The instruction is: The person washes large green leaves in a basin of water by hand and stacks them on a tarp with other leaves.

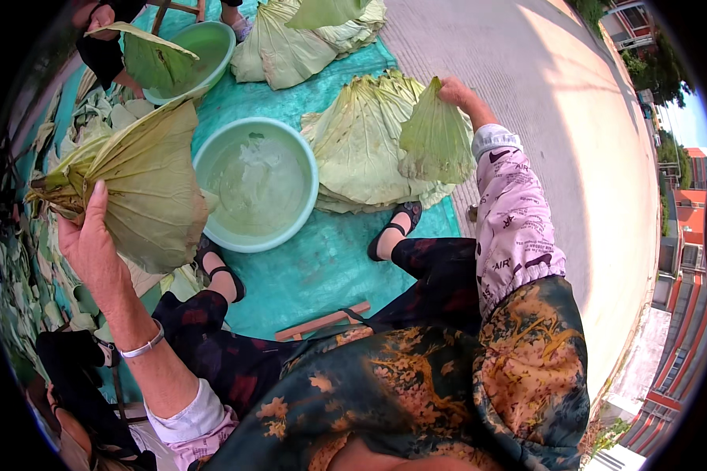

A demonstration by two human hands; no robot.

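My left hand (97, 247) grips a folded bundle of large yellow-green leaves (153, 182), its thumb on top near the gathered, browned stem end. In my right hand (461, 97) is the pointed end of one green leaf (439, 138), which hangs over the right side of a fanned stack of pale green leaves (365, 141). Between the hands, a round light-green plastic basin (259, 182) with water in it stands on a teal tarp (330, 259). The left bundle's lower edge partly covers the basin's left rim.
Another person's hand (101, 20) holds a leaf over a second basin (227, 53) at the upper left. Another leaf stack (294, 47) lies at the top. Many loose leaves (32, 277) cover the left side. Concrete pavement (506, 65) borders the tarp; a wooden stool (324, 321) is beneath me.
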